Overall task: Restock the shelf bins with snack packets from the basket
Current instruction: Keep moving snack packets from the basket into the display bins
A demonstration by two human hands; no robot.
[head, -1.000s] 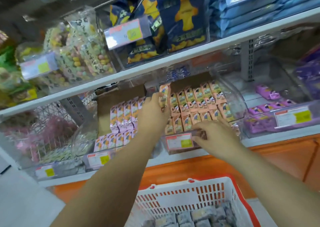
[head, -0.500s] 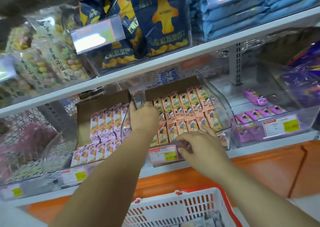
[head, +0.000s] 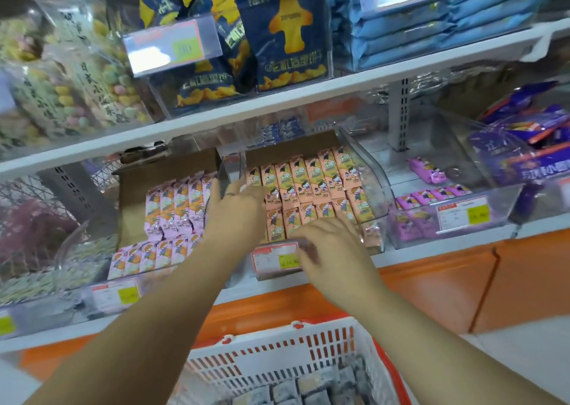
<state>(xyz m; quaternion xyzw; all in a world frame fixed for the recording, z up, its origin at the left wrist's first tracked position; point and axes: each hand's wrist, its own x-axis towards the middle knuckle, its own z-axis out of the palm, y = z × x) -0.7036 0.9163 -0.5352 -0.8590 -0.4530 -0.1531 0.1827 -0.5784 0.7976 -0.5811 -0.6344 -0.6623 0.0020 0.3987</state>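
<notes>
A clear shelf bin on the middle shelf holds rows of orange snack packets. My left hand reaches into its left side, fingers stretched over the leftmost orange packets, thumb by the bin's left wall. My right hand is at the bin's front, its fingers curled over the front lip beside the price tag. Below, a white basket with a red rim holds several grey packets.
Left of the bin, a cardboard-backed bin holds pink packets. To the right stands a clear bin of purple packets. The upper shelf carries navy snack bags, blue packs and candy bags. An orange cabinet front runs below the shelf.
My left hand has moved from the top of the orange packets to the bin's left wall and now lies flatter over them. My right hand stays at the bin's front.
</notes>
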